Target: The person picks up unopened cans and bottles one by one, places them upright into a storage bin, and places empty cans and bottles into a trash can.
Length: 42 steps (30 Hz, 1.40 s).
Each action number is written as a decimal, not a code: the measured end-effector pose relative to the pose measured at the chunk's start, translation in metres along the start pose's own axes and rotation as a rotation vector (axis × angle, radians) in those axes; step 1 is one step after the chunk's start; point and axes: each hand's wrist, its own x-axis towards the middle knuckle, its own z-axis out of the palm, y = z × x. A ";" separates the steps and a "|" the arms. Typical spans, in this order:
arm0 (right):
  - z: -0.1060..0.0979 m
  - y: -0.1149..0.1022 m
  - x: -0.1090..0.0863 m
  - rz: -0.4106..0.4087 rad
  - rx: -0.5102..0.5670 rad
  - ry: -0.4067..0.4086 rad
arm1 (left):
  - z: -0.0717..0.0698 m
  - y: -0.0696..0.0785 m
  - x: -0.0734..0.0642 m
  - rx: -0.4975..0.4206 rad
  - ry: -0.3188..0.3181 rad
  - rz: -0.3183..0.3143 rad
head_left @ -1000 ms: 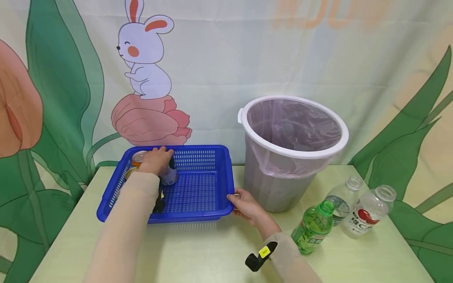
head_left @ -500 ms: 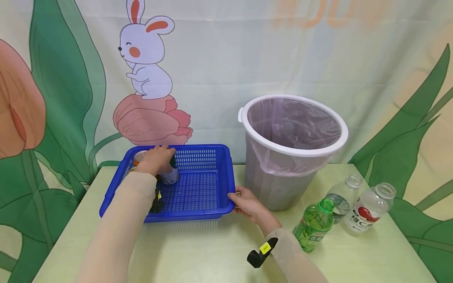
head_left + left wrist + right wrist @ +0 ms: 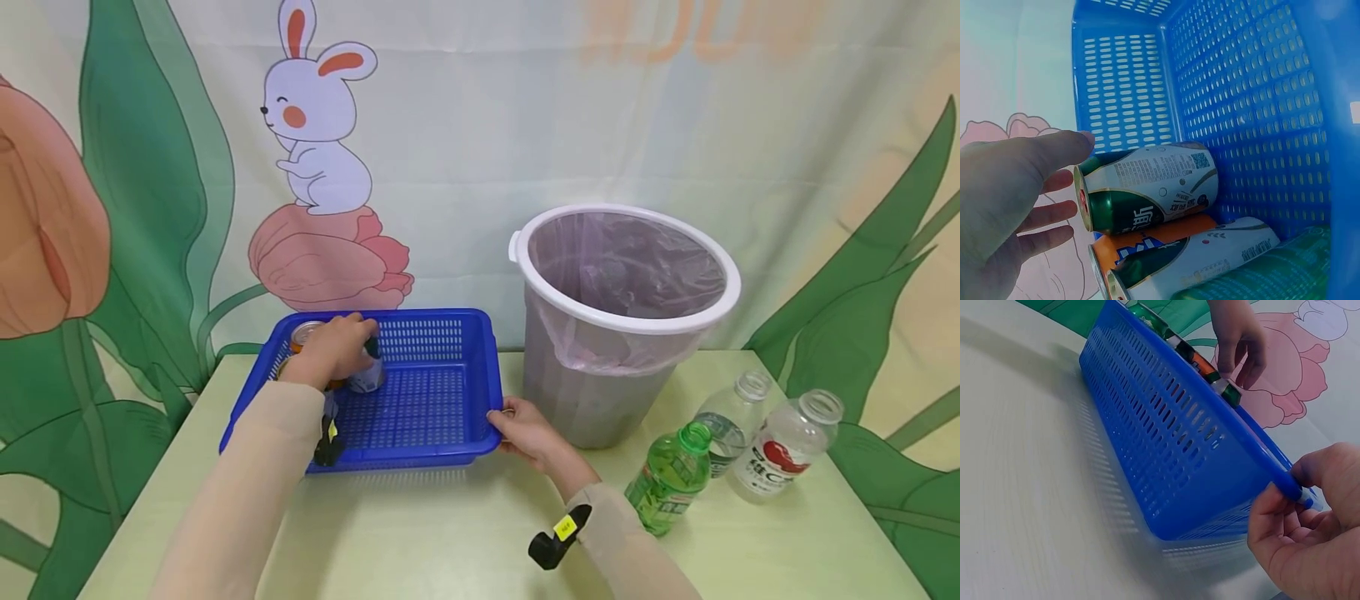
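Observation:
A blue plastic basket (image 3: 483, 375) stands on the table, with several drink cans inside at its left end. My left hand (image 3: 1004, 206) is beside the top of a green and white can (image 3: 1166, 181), thumb and fingers spread apart around its end. Whether a fingertip touches that can is hard to tell. Next to it are an orange can (image 3: 1169, 232), another green and white can (image 3: 1210, 250) and a green can (image 3: 1272, 272). My right hand (image 3: 1310, 531) pinches the basket's right rim between thumb and fingers.
A grey bin (image 3: 585, 408) with a white rim and pink liner stands right of the basket. Near the table's right edge are a green bottle (image 3: 667, 479), a clear bottle (image 3: 731, 417) and a clear labelled bottle (image 3: 783, 446), all uncapped. A printed curtain hangs behind.
My left wrist has drawn slightly back and left, and the hand now tilts away from the can a little. My right hand still holds the basket's rim. The head view has shifted slightly.

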 end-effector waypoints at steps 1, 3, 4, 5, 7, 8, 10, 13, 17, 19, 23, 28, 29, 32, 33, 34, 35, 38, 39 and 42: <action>0.000 0.000 0.000 0.001 0.000 0.001 | 0.000 0.001 -0.001 -0.006 0.007 0.001; 0.000 0.000 0.000 0.001 0.000 0.003 | 0.001 0.003 -0.003 -0.013 0.022 0.006; 0.000 0.000 0.000 -0.001 -0.008 0.005 | 0.002 0.004 -0.004 -0.015 0.027 0.009; 0.000 0.000 0.000 -0.001 -0.017 0.008 | 0.002 0.005 -0.005 -0.018 0.032 0.014; 0.000 -0.001 0.000 0.001 -0.037 0.013 | 0.004 0.007 -0.007 -0.023 0.041 0.022; 0.000 -0.001 0.000 0.002 -0.047 0.013 | 0.004 0.008 -0.009 -0.020 0.047 0.028; 0.000 -0.001 0.000 0.002 -0.064 0.012 | 0.006 0.009 -0.012 -0.019 0.060 0.038; 0.000 0.000 0.000 0.007 -0.067 0.009 | 0.007 0.012 -0.017 -0.029 0.085 0.055; 0.000 0.000 0.000 0.010 -0.082 0.020 | 0.011 0.017 -0.023 -0.049 0.106 0.064; 0.001 0.000 -0.001 0.011 -0.094 0.027 | 0.013 0.019 -0.026 -0.053 0.116 0.063; 0.001 -0.001 -0.002 0.001 -0.133 0.040 | 0.015 0.023 -0.034 -0.043 0.136 0.078; 0.002 0.000 -0.004 -0.019 -0.190 0.060 | 0.017 0.026 -0.043 -0.055 0.156 0.109; 0.002 0.000 -0.004 -0.025 -0.203 0.064 | 0.018 0.026 -0.044 -0.063 0.157 0.107; 0.002 0.001 -0.005 -0.050 -0.254 0.072 | 0.020 0.026 -0.048 -0.083 0.151 0.092; 0.002 0.001 -0.006 -0.063 -0.276 0.074 | 0.021 0.025 -0.049 -0.090 0.150 0.086; 0.001 0.001 -0.006 -0.078 -0.296 0.075 | 0.021 0.025 -0.051 -0.098 0.150 0.085; 0.001 0.002 -0.007 -0.094 -0.314 0.075 | 0.022 0.025 -0.052 -0.106 0.151 0.081; -0.001 0.002 -0.010 -0.134 -0.371 0.085 | 0.024 0.026 -0.056 -0.127 0.161 0.072; -0.001 0.001 -0.011 -0.145 -0.392 0.090 | 0.025 0.026 -0.057 -0.135 0.165 0.072; -0.003 0.000 -0.015 -0.180 -0.465 0.110 | 0.027 0.028 -0.060 -0.147 0.180 0.073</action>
